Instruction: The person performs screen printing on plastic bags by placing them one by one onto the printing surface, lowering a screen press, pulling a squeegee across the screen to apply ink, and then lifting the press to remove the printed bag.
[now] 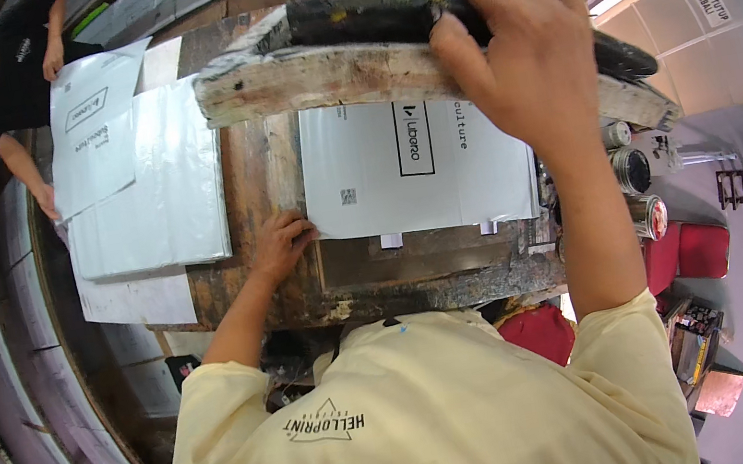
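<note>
My right hand (529, 61) is wrapped round a raised wooden screen-printing frame (328, 81) and the ink-stained black bar (376, 17) along it, which looks like a squeegee. Below the frame, a white printed sheet (386, 200), glossy like plastic, lies on the worktable (261, 177); the raised frame hides its far part. At the sheet's near left corner, my left hand (281, 244) has its fingers curled in and pinches the edge.
To the left lies a stack of white sheets (153, 233), with a loose printed sheet (93, 130) on top. A co-worker's hand (46, 201) touches that sheet. Cans (631, 169) stand along the table's right side. A red chair (700, 248) is at the right, shelving (19, 336) at the left.
</note>
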The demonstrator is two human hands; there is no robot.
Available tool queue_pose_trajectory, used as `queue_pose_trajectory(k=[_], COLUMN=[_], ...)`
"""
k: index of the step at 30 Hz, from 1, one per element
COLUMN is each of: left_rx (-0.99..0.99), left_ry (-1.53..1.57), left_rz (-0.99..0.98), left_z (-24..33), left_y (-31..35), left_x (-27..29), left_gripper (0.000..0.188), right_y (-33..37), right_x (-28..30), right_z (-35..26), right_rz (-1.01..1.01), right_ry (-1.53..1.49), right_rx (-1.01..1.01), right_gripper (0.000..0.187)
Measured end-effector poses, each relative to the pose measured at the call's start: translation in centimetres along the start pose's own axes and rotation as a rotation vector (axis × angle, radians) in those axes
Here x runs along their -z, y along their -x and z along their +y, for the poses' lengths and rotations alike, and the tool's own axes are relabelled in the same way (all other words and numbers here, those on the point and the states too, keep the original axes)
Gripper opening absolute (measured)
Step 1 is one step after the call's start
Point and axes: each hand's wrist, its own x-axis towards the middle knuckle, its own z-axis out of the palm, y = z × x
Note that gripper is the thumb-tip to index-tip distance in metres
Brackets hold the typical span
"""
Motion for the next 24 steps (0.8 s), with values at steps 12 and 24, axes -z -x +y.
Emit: queue_pose_trajectory(k=[12, 24], left_rx=[0.162, 0.478], left_ry=[-0.058, 0.852], left_rz=[-0.288, 0.221], left_z=[0.8, 6.7], left_y=[-6.2, -6.3], left_x=[2.2, 9.3], left_gripper=[0.02, 0.017], right_y=[-3.3, -1.5], right_x=[0.9, 1.0], right_z=[1.2, 0.2], right_rz=[-0.074, -0.066], right_ry=[-0.045, -0.099], right_rx=[0.007, -0.081], right_gripper=[0.035, 0.03])
